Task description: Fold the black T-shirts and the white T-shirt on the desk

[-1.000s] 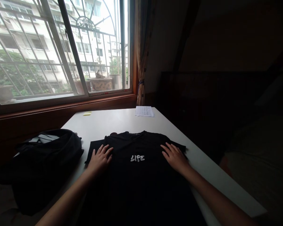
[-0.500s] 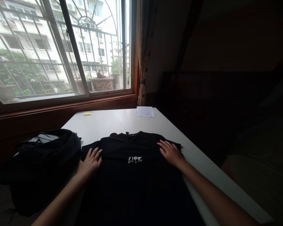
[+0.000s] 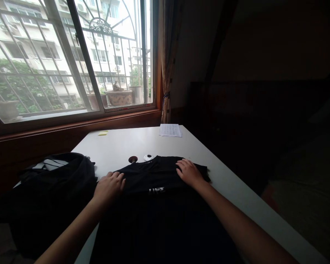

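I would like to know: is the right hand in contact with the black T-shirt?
Touching. The head view shows the right hand over the shoulder of the black T-shirt, its fingers on the cloth, no gap visible.

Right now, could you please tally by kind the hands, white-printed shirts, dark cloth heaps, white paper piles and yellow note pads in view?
Hands: 2, the left hand and the right hand
White-printed shirt: 1
Dark cloth heap: 1
White paper pile: 1
Yellow note pad: 1
Total: 6
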